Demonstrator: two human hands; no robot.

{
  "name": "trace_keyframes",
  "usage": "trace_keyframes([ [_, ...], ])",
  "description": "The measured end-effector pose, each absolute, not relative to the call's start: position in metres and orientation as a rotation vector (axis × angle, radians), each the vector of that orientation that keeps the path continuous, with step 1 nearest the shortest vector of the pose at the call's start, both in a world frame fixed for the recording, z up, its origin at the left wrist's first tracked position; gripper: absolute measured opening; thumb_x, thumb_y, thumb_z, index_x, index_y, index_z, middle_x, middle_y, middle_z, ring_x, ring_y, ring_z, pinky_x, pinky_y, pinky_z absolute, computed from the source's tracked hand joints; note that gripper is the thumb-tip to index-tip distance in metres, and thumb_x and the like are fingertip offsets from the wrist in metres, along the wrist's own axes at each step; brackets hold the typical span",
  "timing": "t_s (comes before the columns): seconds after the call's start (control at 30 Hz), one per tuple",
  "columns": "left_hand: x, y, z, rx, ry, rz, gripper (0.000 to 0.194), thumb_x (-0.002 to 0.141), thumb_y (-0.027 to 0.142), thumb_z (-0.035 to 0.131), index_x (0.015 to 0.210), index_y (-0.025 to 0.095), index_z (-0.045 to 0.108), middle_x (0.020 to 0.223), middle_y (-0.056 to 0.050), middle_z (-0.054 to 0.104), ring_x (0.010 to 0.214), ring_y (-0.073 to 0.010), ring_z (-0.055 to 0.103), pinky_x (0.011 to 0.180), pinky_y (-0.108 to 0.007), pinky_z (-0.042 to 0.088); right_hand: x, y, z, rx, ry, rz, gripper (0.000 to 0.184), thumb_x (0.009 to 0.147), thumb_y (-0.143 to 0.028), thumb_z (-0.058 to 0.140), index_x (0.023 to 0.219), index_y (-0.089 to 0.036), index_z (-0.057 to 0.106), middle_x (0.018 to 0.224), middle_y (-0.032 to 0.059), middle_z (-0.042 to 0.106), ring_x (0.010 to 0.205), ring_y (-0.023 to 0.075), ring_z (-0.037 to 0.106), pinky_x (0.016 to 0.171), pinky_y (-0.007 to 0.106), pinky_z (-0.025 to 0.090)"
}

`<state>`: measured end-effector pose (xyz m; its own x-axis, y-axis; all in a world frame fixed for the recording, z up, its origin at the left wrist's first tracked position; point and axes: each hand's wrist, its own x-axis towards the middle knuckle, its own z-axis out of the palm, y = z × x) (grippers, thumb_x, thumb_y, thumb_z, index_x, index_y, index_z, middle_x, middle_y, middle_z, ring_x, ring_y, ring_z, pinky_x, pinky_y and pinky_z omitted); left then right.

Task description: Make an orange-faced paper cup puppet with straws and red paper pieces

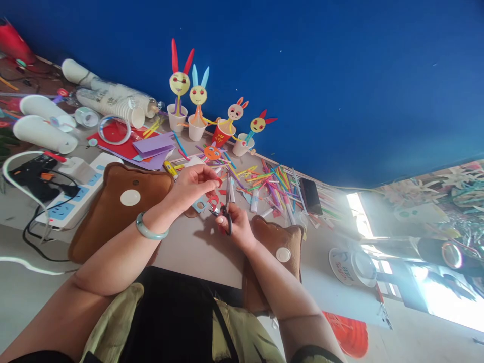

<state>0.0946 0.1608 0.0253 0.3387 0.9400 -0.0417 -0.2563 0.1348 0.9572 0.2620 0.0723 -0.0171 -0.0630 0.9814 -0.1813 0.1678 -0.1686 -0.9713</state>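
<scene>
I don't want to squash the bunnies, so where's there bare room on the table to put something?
The table looks bare between the left brown cushion and right brown cushion. Another bare patch lies between the right brown cushion and the white tub. It's crowded beyond the scissors: colourful straws, then the bunny figures in cups.

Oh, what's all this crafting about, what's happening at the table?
Someone is doing paper craft by hand. The right hand holds a pair of scissors, while the left hand pinches a small red piece just beyond the blades. Behind them, four rabbit-like figures stand in cups along the blue wall. Colourful sticks lie scattered nearby, and a purple sheet lies to the left.
</scene>
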Motion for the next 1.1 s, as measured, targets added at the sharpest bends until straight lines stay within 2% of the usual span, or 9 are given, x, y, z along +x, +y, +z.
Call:
trace_keyframes([
  [0.13,0.0934,0.1613,0.0260,1.121,0.803,1.030,0.012,0.068,0.022,0.072,0.076,0.014,0.070,0.061,0.001,0.066,0.054,-0.0091,0.060,0.055,-0.022,0.051,0.2611,0.0718,-0.0144,-1.429,-1.318,1.321,0.061,0.063,-0.072,0.078,0.069,-0.022,0.044,0.053,-0.0063,0.048,0.048,0.0088,0.041,0.046,0.024,0.029],
  [0.3,0.0929,0.1616,0.0255,1.124,0.815,1.012,0.018,0.068,0.024,0.074,0.082,0.014,0.074,0.069,0.000,0.070,0.058,-0.0089,0.060,0.059,-0.023,0.052,0.2603,0.0723,-0.0142,-1.391,-1.310,1.363,0.061,0.064,-0.072,0.078,0.071,-0.022,0.045,0.054,-0.0061,0.050,0.047,0.0082,0.040,0.046,0.024,0.029],
  [0.5,0.0925,0.1608,0.0255,1.113,0.815,0.996,0.023,0.065,0.029,0.081,0.079,0.014,0.072,0.067,0.000,0.069,0.056,-0.0088,0.059,0.059,-0.023,0.050,0.2603,0.0724,-0.0140,-1.400,-1.309,1.369,0.062,0.064,-0.075,0.076,0.070,-0.022,0.043,0.053,-0.0063,0.050,0.046,0.0086,0.041,0.046,0.024,0.029],
  [0.73,0.0927,0.1604,0.0264,1.113,0.813,0.980,0.018,0.065,0.029,0.079,0.073,0.015,0.070,0.058,0.002,0.064,0.053,-0.0092,0.057,0.054,-0.022,0.047,0.2604,0.0722,-0.0118,-1.428,-1.327,1.334,0.062,0.064,-0.074,0.077,0.068,-0.022,0.044,0.049,-0.0068,0.048,0.045,0.0089,0.041,0.046,0.024,0.029],
  [1.1,0.0932,0.1598,0.0288,1.136,0.846,0.837,0.019,0.065,0.030,0.076,0.072,0.014,0.068,0.060,0.001,0.064,0.050,-0.0082,0.055,0.050,-0.021,0.045,0.2598,0.0720,-0.0126,-1.412,-1.295,1.370,0.062,0.062,-0.073,0.079,0.068,-0.023,0.042,0.049,-0.0071,0.048,0.044,0.0087,0.041,0.045,0.024,0.029],
])
